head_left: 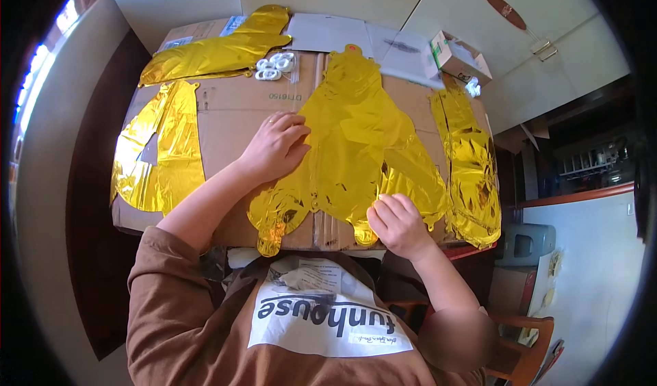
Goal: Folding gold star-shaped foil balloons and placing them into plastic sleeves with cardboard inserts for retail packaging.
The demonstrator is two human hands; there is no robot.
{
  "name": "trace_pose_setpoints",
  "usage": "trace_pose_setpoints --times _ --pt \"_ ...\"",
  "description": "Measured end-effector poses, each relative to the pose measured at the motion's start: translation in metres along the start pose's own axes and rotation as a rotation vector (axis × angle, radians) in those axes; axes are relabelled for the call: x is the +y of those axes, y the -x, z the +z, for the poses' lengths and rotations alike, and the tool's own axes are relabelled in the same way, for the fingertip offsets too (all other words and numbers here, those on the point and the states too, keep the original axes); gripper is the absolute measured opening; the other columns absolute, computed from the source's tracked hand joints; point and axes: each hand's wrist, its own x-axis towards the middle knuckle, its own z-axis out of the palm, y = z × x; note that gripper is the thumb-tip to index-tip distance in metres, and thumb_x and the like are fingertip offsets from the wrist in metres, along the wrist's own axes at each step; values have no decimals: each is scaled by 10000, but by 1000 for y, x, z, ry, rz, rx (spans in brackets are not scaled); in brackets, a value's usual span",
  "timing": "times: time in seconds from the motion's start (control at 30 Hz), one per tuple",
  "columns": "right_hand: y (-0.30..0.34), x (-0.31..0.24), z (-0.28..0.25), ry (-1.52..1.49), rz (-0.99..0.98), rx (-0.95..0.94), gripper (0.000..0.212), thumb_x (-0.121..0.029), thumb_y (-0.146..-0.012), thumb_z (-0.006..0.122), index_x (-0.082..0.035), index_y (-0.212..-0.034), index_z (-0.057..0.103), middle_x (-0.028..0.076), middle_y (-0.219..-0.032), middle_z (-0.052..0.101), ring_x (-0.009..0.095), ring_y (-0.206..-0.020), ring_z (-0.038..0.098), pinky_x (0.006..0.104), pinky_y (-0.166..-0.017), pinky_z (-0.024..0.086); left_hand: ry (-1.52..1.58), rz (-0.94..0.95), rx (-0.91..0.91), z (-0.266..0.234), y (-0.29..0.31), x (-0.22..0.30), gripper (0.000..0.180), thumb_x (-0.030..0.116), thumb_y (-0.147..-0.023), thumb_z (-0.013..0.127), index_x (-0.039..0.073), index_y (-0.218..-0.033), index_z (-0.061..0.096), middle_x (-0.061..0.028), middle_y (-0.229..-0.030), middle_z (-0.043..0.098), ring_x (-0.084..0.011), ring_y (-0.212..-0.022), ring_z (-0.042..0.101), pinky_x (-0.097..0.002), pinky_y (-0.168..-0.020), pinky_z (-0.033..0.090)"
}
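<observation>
Gold foil balloon, deflated, flat on cardboard-covered tabletop. Left hand presses its left edge, fingers together; right hand pinches the lower edge. Judged light, thin, crinkly, slippery, tear-prone; best held at edges or tabs.

A foil balloon lies mid-cardboard, others left, right and behind; a small box sits at the far right corner.

Four gold foil balloons lie flat on the cardboard sheet. One small box sits at its far right corner. One bag of white rings is near the far edge.
</observation>
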Motion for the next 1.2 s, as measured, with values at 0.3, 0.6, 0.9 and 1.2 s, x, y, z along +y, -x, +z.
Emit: trace_pose_setpoints --times 0.3,0.6,0.9,1.2 --pt "-2 -6 0 -14 3 -12 165 -150 -829 625 -21 -926 658 122 -938 648 287 -969 644 425 -905 508 129 205 -56 2 -17 37 276 203 -838 758 46 -1056 694 -147 -1192 634 -355 -1181 578 -463 -1033 451" --pt "-4 -16 -21 -116 90 -94 401 -246 -731 738 -38 -1069 688 111 -1050 674 302 -1018 647 467 -957 478 164 210 -120 18 -10 26 349 139 -802 777 35 -1121 680 -163 -1215 615 -371 -1160 590 -469 -1003 471" --pt "90 -71 -42 -321 1073 388 90 -69 -857 734 -24 -878 660 87 -810 638 224 -673 608 324 -620 486 138 167 -129 16 -8 31 347 161 -801 773 43 -1113 677 -134 -1204 629 -348 -1174 583 -456 -1004 462" --pt "7 21 -35 -403 1124 -136 697 -292 -836 802 58 -1363 511 252 -1323 592 349 -1235 583 461 -1034 480 137 188 -149 17 -9 31 372 142 -798 786 23 -1135 683 -160 -1232 631 -372 -1169 581 -460 -1010 465"
